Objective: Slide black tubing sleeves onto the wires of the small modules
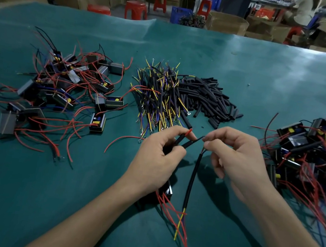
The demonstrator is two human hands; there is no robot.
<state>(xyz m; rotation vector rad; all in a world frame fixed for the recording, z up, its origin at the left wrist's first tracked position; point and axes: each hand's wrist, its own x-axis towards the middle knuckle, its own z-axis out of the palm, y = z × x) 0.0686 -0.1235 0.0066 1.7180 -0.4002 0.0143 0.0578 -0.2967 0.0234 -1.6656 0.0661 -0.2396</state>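
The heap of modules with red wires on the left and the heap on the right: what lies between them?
In the head view, between the left heap and right heap lie sleeved yellow-and-blue wires and loose black tubing sleeves.

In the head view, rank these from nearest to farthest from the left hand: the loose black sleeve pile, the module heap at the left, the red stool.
From the left hand:
1. Loose black sleeve pile, on the table just beyond the hands.
2. Module heap, on the table far to the left.
3. Red stool, on the floor past the table's far edge.

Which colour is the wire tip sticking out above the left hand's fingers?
Red wire tip, seen in the head view.
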